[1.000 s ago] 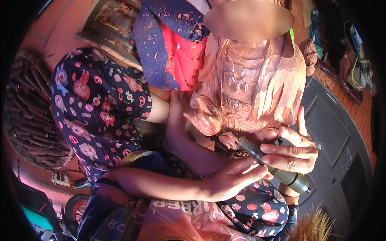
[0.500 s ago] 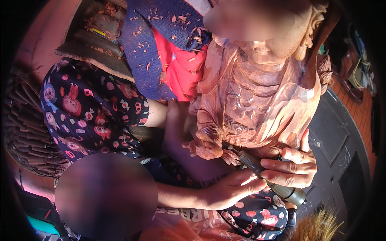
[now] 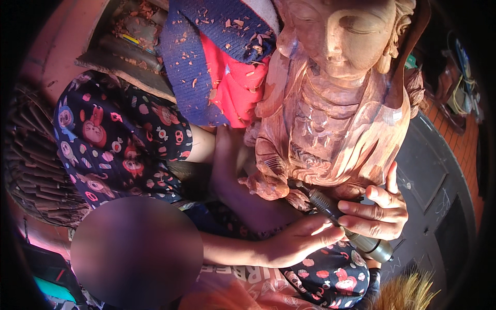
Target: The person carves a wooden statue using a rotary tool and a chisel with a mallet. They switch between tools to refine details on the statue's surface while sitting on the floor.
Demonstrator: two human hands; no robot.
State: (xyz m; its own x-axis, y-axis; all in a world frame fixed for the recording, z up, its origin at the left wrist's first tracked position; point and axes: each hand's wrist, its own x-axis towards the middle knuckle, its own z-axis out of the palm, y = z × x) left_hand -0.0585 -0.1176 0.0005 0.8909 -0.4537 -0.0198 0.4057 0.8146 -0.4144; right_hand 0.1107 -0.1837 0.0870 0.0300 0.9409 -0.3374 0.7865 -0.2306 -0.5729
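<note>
Both hands grip tight on our carving tool (image 3: 345, 222): right hand (image 3: 374, 214) wrapped round its body, left hand (image 3: 297, 240) pinching near the tip, low on the wooden statue (image 3: 330, 113). We think a slip could gouge the wood or nick fingers.

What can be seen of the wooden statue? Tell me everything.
The wooden statue is a reddish-brown carved figure with a calm face, a curled ear and folded robes. It leans across the person's lap, beside a chip-strewn blue cloth. The right hand and left hand hold a dark tool at its lower folds.
</note>
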